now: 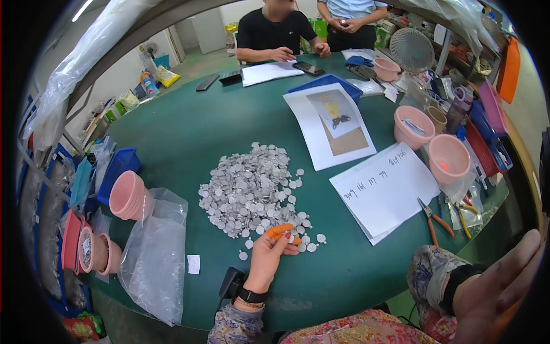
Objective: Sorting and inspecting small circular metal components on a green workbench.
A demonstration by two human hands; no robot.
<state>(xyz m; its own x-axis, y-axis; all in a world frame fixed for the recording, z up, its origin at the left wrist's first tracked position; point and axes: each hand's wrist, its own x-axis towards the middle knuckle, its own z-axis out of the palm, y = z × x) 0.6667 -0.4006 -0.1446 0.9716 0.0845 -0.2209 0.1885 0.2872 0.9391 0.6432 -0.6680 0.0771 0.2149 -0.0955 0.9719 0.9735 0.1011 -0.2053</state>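
A heap of small round silver metal discs with tiny loops (252,189) lies on the green table. At its near edge is my left hand (268,252), with orange finger covers on its fingers. Thumb and fingers pinch a silver disc (291,239), and several loose discs lie close around them. My right hand (501,281) is raised at the lower right, near the camera, its fingers stretched out and nothing seen in it. Pliers with orange handles (435,221) rest on the table beyond that hand.
Handwritten sheets (384,192) and a printed photo sheet (329,126) lie right of the heap. Pink bowls (450,157) stand at the right, others (129,195) at the left beside a clear plastic bag (154,258). Across the table sits a person (275,31); another stands alongside.
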